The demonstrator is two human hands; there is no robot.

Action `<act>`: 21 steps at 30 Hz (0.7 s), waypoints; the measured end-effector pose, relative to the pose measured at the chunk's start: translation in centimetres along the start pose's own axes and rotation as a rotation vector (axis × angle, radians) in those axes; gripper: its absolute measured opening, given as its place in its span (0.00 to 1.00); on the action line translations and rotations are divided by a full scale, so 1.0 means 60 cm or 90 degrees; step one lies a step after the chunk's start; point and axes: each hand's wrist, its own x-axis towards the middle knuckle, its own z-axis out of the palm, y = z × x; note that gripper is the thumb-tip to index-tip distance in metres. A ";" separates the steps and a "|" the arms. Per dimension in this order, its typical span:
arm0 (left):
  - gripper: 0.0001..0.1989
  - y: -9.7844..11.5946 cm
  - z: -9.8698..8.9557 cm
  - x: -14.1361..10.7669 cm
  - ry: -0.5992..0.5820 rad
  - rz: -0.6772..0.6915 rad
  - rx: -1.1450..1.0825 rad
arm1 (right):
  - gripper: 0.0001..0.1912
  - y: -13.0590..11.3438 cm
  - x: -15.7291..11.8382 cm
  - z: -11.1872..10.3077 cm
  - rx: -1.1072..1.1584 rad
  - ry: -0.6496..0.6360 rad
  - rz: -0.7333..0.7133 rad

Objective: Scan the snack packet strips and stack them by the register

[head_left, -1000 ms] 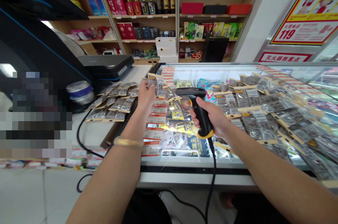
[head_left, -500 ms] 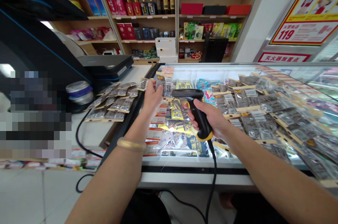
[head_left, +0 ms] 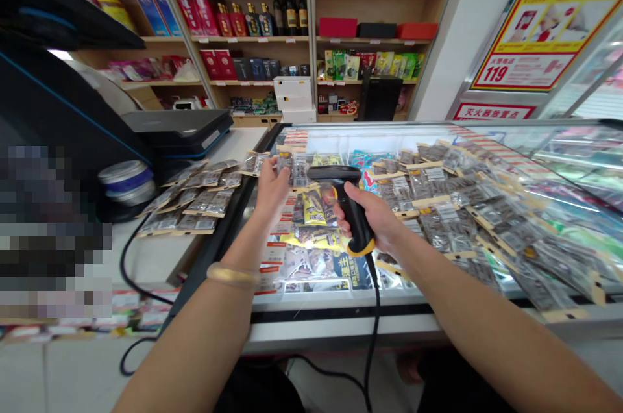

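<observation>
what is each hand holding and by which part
The right hand holds the scanner by its handle; the left hand holds a packet by its left side.

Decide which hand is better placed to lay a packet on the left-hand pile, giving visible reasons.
Probably the left hand: it holds a packet and is nearer that pile, while the right hand grips the scanner.

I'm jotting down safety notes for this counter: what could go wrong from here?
The cord hanging from the scanner in the right hand might snag on the front edge. Overlapping packets reach that edge on the right, so the right forearm could brush one off. With look-alike packets around the one in the left hand, one might be scanned twice.
</observation>
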 end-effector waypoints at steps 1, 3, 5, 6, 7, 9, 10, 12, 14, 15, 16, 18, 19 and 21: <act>0.16 0.007 0.006 -0.003 -0.012 -0.031 -0.048 | 0.18 -0.008 -0.006 -0.001 0.011 0.000 -0.016; 0.19 0.027 0.025 -0.010 -0.038 -0.074 -0.118 | 0.19 -0.029 -0.023 -0.009 0.023 0.003 -0.055; 0.21 0.051 0.054 -0.019 -0.060 -0.068 -0.121 | 0.19 -0.055 -0.049 -0.028 0.025 0.023 -0.099; 0.22 0.063 0.072 -0.025 -0.072 -0.059 -0.112 | 0.19 -0.069 -0.063 -0.041 0.025 0.042 -0.123; 0.23 0.074 0.092 -0.031 -0.085 -0.054 -0.102 | 0.19 -0.083 -0.078 -0.057 0.023 0.066 -0.148; 0.24 0.094 0.138 -0.044 -0.120 -0.050 -0.082 | 0.19 -0.108 -0.108 -0.095 0.011 0.112 -0.202; 0.24 0.103 0.163 -0.049 -0.140 -0.048 -0.072 | 0.19 -0.119 -0.122 -0.116 0.003 0.135 -0.228; 0.25 0.120 0.214 -0.061 -0.182 -0.044 -0.054 | 0.19 -0.138 -0.149 -0.155 -0.007 0.173 -0.264; 0.26 0.135 0.262 -0.072 -0.225 -0.039 -0.035 | 0.19 -0.150 -0.170 -0.190 -0.013 0.200 -0.287; 0.26 0.143 0.283 -0.079 -0.247 -0.029 -0.022 | 0.19 -0.154 -0.179 -0.204 -0.012 0.210 -0.295; 0.26 0.150 0.302 -0.086 -0.271 -0.008 -0.001 | 0.19 -0.156 -0.186 -0.216 -0.008 0.220 -0.300; 0.28 0.163 0.329 -0.104 -0.311 0.069 0.082 | 0.19 -0.155 -0.195 -0.235 0.007 0.238 -0.299; 0.28 0.167 0.337 -0.113 -0.326 0.115 0.143 | 0.19 -0.153 -0.197 -0.241 0.018 0.245 -0.294; 0.29 0.170 0.347 -0.131 -0.344 0.190 0.275 | 0.19 -0.146 -0.198 -0.251 0.038 0.254 -0.280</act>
